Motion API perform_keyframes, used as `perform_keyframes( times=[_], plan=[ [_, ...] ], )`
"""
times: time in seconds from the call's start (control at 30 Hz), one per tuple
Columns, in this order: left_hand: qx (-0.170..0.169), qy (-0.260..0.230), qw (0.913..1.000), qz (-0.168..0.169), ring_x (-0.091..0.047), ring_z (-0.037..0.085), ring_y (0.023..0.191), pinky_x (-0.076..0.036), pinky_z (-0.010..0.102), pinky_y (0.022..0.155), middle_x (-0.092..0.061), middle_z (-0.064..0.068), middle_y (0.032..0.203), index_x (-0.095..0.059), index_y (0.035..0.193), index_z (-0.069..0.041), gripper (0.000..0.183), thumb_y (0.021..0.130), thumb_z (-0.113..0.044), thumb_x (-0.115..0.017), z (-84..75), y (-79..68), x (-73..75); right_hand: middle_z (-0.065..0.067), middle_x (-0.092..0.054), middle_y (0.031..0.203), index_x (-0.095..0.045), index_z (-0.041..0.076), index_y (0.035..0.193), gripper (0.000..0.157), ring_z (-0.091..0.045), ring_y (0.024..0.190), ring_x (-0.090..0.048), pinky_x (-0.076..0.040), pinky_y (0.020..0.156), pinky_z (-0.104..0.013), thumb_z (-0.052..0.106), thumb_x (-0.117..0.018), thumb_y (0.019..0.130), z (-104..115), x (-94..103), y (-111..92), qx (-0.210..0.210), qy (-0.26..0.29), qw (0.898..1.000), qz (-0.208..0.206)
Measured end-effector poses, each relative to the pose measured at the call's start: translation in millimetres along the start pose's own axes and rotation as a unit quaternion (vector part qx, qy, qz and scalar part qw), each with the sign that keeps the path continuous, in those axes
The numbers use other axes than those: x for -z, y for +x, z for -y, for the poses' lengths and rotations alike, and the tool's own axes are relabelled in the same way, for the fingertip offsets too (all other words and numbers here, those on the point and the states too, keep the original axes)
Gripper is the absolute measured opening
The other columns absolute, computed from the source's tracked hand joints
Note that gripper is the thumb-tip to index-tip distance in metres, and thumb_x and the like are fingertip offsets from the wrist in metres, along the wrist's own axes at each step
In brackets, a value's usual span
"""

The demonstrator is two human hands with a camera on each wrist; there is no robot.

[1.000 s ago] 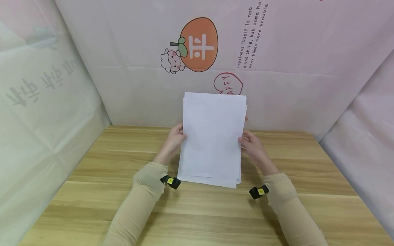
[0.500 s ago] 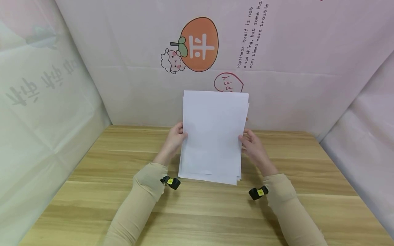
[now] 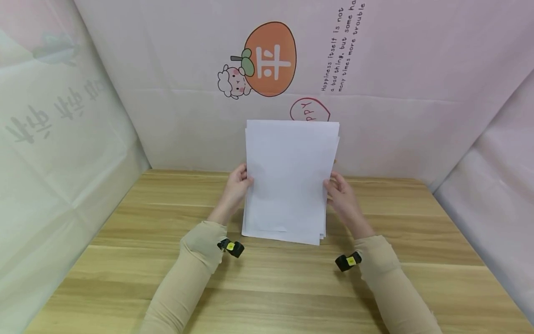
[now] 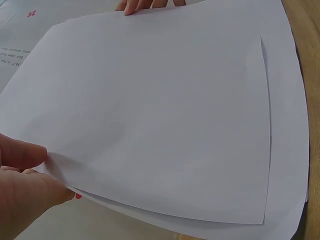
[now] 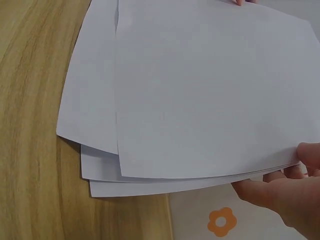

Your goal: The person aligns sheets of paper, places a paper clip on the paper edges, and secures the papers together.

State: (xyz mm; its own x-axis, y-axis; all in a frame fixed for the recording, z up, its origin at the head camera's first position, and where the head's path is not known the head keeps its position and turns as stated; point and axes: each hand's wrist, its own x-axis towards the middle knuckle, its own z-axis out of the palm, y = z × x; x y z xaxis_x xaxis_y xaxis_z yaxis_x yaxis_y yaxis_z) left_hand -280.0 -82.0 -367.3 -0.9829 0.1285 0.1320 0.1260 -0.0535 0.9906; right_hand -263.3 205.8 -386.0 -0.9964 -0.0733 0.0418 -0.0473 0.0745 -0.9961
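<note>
Several white paper sheets (image 3: 289,185) stand tilted up between my two hands in the head view, their edges uneven. My left hand (image 3: 237,188) pinches the left edge, thumb in front and fingers behind. On the opposite edge my right hand (image 3: 344,197) does the same. In the left wrist view, the front sheet (image 4: 150,110) lies a little inside the sheet behind it, and my left thumb (image 4: 22,152) presses on its edge. The right wrist view shows corners of the rear sheets (image 5: 87,110) sticking out past the front one. Most of the fingers behind the paper are hidden.
The wooden table (image 3: 267,287) spreads beneath the paper. Behind it rises a pale cloth wall (image 3: 187,130) with a printed orange fruit (image 3: 271,60) and lettering. White cloth also hangs on the left (image 3: 62,162) and right sides. A black wrist camera sits on each sleeve.
The sheets have risen slightly, and their lower edge sits higher above the table's front. Their top now leans nearer and covers more of the printed heart. Both hands keep their hold, shifting up a little.
</note>
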Motion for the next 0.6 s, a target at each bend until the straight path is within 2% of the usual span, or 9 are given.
perform_keyframes(
  times=[0.17, 0.43, 0.5, 0.6],
  plan=[
    [-0.009, -0.004, 0.9999, -0.012, -0.047, 0.035, 0.125, -0.038, 0.045, 0.107, -0.049, 0.029, 0.133, -0.036, 0.138, 0.008, 0.047, 0.092, 0.010, -0.039, 3.2, 1.6, 0.7, 0.005, -0.057, 0.114, -0.044, 0.016, 0.130, 0.032, -0.011, 0.106, -0.056, -0.050, 0.089, -0.033, 0.027, -0.045, 0.101, 0.7, -3.3, -0.8, 0.019, 0.002, 1.000, -0.010],
    [-0.020, -0.012, 0.9996, -0.016, -0.049, 0.033, 0.124, -0.038, 0.046, 0.107, -0.050, 0.027, 0.131, -0.039, 0.136, 0.007, 0.045, 0.091, 0.010, -0.040, 3.6, 1.7, 1.6, 0.008, -0.057, 0.112, -0.047, 0.022, 0.124, 0.025, -0.010, 0.106, -0.055, -0.051, 0.082, -0.025, 0.027, -0.047, 0.099, -1.6, -4.2, 0.0, 0.048, 0.033, 0.998, -0.017],
    [-0.025, -0.015, 0.9994, -0.015, -0.049, 0.034, 0.123, -0.039, 0.046, 0.106, -0.051, 0.027, 0.131, -0.039, 0.135, 0.007, 0.045, 0.091, 0.011, -0.039, 3.2, 1.5, 1.3, 0.008, -0.056, 0.112, -0.046, 0.023, 0.124, 0.024, -0.010, 0.107, -0.053, -0.049, 0.086, -0.028, 0.028, -0.047, 0.100, -1.2, -4.0, -0.4, 0.051, 0.035, 0.998, -0.013],
    [-0.032, -0.020, 0.9991, -0.018, -0.050, 0.034, 0.121, -0.040, 0.047, 0.105, -0.051, 0.028, 0.130, -0.040, 0.135, 0.007, 0.044, 0.090, 0.012, -0.039, 2.7, 1.3, 0.7, 0.008, -0.055, 0.112, -0.045, 0.022, 0.124, 0.025, -0.010, 0.109, -0.051, -0.043, 0.096, -0.039, 0.029, -0.046, 0.100, 0.5, -4.8, -1.1, 0.051, 0.037, 0.998, -0.010]
  ],
)
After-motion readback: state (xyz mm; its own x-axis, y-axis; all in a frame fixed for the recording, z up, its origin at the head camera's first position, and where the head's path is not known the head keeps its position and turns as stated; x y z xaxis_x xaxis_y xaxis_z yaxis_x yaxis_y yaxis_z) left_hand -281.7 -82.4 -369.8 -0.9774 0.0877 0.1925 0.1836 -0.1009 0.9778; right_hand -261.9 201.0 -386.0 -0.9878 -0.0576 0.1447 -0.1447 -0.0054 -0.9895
